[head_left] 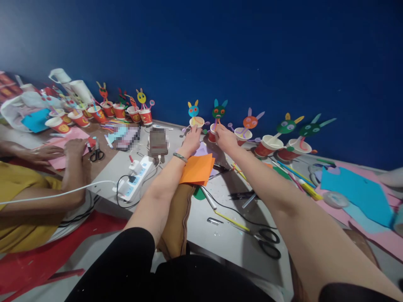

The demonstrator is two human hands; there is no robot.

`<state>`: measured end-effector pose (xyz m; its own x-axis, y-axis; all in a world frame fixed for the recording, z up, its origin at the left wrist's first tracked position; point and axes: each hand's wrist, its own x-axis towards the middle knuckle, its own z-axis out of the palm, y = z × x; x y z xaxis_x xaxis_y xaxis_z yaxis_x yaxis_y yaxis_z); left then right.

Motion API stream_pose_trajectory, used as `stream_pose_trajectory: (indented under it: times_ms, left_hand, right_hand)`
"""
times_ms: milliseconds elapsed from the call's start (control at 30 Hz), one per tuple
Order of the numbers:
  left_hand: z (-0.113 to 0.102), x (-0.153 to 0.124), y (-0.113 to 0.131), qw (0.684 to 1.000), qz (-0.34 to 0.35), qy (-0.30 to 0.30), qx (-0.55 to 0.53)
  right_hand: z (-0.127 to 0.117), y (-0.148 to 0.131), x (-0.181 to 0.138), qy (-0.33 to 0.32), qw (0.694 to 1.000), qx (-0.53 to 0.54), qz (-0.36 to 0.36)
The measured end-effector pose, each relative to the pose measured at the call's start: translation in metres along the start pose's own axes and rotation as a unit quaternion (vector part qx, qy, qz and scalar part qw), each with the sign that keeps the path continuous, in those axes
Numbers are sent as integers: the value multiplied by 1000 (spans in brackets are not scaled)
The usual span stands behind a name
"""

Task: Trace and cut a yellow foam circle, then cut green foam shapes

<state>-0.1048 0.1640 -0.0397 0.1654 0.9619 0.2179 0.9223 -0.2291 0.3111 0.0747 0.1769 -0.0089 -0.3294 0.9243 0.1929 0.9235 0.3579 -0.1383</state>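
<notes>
Both my arms reach to the back of the table, by the blue wall. My left hand (191, 139), with a bangle at the wrist, is closed on a paper cup (197, 122) that carries a blue rabbit head (193, 110) with yellow ears. Beside it my right hand (224, 136) grips a red paper cup (212, 133) with a green rabbit head (218, 111) and blue ears. My fingers partly hide both cups. To the right stand more rabbit cups, one with an orange head (249, 122) and two with green heads. Orange paper (197, 169) lies below my left hand.
A power strip (137, 178) with cords and a phone (158, 141) lie left of my arms. Scissors (268, 243), pens and a brown bag (178, 222) are nearer me. At left, a co-worker's hands (75, 147) rest on pink paper, near more rabbit cups (145, 116).
</notes>
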Motion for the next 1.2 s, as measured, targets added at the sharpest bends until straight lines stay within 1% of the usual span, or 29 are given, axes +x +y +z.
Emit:
stream_pose_trajectory:
  times_ms: [300, 467, 767, 900, 1000, 1100, 1200]
  left_hand:
    - [-8, -2, -1, 1000, -7, 12, 8]
    - [-11, -3, -2, 1000, -13, 17, 15]
    - [-12, -4, 0, 999, -18, 3, 42]
    - [-14, -3, 0, 999, -17, 12, 43]
    - [-16, -3, 0, 998, -31, 26, 37]
    - [-18, -3, 2, 997, -50, 45, 29]
    - [-23, -5, 5, 996, -58, 65, 18]
  right_hand:
    - [3, -5, 4, 9, 1000, 11, -12]
    - [6, -8, 7, 12, 1000, 11, -5]
    - [7, -13, 7, 9, 1000, -2, 4]
    - [1, -14, -5, 40, 999, -1, 0]
    - [-6, -11, -21, 55, 998, 0, -16]
    - [-15, -4, -43, 51, 998, -2, -38]
    - [-22, 8, -76, 49, 997, -5, -61]
